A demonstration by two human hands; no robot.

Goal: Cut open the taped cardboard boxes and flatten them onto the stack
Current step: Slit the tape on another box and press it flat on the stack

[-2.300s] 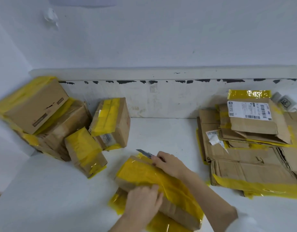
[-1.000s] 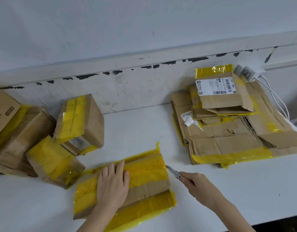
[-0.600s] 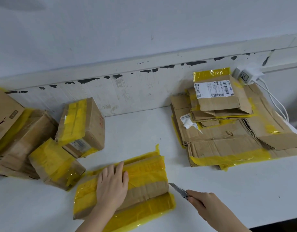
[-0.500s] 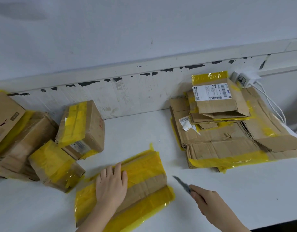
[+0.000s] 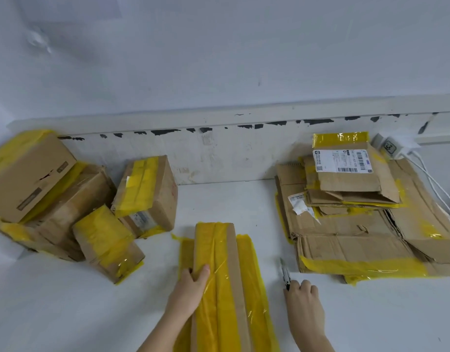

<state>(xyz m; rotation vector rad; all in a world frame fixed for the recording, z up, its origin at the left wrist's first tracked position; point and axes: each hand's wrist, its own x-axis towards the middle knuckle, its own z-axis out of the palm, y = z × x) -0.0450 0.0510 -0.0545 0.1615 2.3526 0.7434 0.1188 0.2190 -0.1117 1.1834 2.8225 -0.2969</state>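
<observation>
While the left hand (image 5: 190, 288) grips its near-left edge, the flattened brown cardboard box banded in yellow tape (image 5: 220, 280) lies lengthwise away from the person, the right hand (image 5: 303, 298) clasping a small utility knife (image 5: 284, 274) pointing at the wall.

White table (image 5: 79, 313) – boxes (image 5: 66, 199), flat stack (image 5: 358, 240)

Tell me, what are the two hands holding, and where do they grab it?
The left hand grips the yellow-taped box by its left edge. The right hand holds the utility knife by its handle, blade pointing away.
</observation>
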